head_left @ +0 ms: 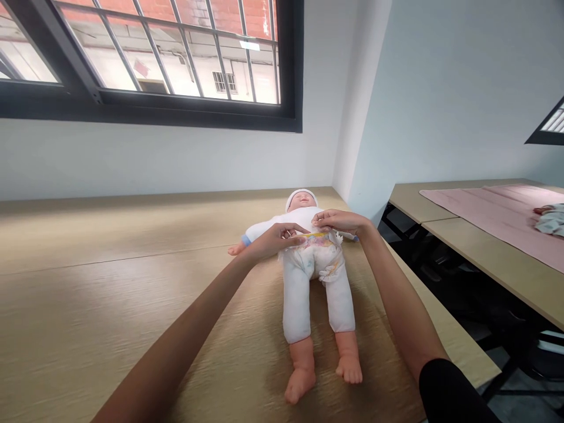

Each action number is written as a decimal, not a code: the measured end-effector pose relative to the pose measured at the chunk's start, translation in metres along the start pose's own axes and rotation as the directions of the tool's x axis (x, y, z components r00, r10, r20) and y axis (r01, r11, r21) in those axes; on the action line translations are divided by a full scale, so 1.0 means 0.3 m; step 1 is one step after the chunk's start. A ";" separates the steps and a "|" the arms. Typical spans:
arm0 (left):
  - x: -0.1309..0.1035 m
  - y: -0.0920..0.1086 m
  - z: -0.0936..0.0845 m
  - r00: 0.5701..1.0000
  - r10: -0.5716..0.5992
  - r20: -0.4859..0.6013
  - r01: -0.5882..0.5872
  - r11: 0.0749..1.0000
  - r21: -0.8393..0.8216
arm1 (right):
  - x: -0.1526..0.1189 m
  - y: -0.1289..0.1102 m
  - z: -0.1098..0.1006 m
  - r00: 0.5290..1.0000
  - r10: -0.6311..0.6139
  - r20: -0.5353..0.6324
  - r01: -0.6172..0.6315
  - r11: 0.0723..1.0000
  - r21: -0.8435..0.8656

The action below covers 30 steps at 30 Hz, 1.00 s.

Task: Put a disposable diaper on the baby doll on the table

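Observation:
A baby doll (296, 299) in a white cap and white clothing lies on its back on the wooden table (132, 317), its feet toward me. Around its hips is a white diaper (314, 255) with a coloured print and a yellow upper edge. My left hand (288, 235) is closed on the diaper's upper edge at the left of the doll's waist. At the right of the waist, my right hand (328, 220) has its fingers pinched together over the white top; what they grip is too small to make out.
A barred window (176, 53) with a dark frame is above the table's far side. To the right, past a gap, a second table (480, 252) bears a pink cloth (497, 214) and a bundled light cloth (550, 220).

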<state>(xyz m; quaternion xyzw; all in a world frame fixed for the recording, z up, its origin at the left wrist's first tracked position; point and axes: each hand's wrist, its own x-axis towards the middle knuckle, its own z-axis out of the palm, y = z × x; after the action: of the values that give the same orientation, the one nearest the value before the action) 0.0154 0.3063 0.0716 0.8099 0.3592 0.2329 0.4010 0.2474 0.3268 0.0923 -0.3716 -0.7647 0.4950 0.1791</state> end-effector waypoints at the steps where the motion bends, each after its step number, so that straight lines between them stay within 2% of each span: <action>1: -0.001 0.002 0.000 1.000 0.004 -0.001 -0.004 1.000 0.005 | 0.001 0.000 0.002 1.000 -0.005 0.000 0.005 1.000 0.010; 8: -0.004 0.006 0.000 1.000 -0.017 -0.018 0.018 1.000 0.023 | 0.008 0.008 0.006 0.999 0.014 -0.042 -0.013 1.000 0.028; 12: -0.003 0.001 -0.001 1.000 -0.027 -0.002 0.027 0.999 0.023 | -0.010 0.006 -0.007 0.990 0.037 -0.136 -0.039 0.999 -0.008; 19: -0.010 0.018 0.003 0.999 -0.037 -0.006 0.037 0.999 -0.014 | -0.096 -0.036 -0.049 0.957 0.010 -0.291 -0.038 0.995 -0.090; 25: -0.009 0.022 0.003 0.998 -0.060 -0.018 0.060 0.998 -0.005 | -0.097 -0.034 -0.057 0.981 0.047 -0.186 -0.100 0.953 -0.286; 30: -0.004 0.007 0.001 0.999 -0.037 -0.014 0.037 0.999 -0.003 | -0.056 -0.020 -0.041 0.988 0.053 -0.142 -0.097 0.943 -0.317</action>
<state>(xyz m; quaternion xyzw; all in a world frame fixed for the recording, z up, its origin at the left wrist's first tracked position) 0.0158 0.3042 0.0731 0.8010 0.3765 0.2317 0.4038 0.2640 0.3206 0.1047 -0.4567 -0.8073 0.3438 0.1469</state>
